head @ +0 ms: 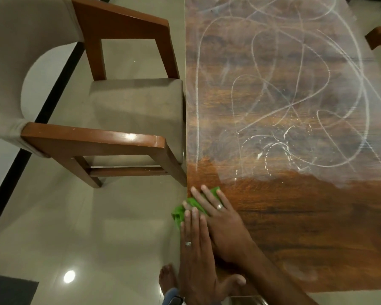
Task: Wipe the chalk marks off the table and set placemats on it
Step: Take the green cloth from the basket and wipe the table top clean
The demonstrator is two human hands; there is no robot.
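Green cloth (190, 206) lies at the worktop (317, 216) left edge near the near corner, long axis diagonal, its near-left end overhanging the edge. Both grips flat, fingers straight: right hand (220, 221) and left hand (196, 256) press the cloth. Chalk marks (284, 95) cover the far worktop.

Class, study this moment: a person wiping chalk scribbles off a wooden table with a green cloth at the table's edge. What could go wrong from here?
1. The green cloth hangs partly over the table edge under the left hand and right hand; it could slip off.
2. The chalk marks already look smeared into a haze, so a loaded cloth may spread chalk rather than lift it.
3. Chalk pushed off that edge may land on the chair seat or floor.
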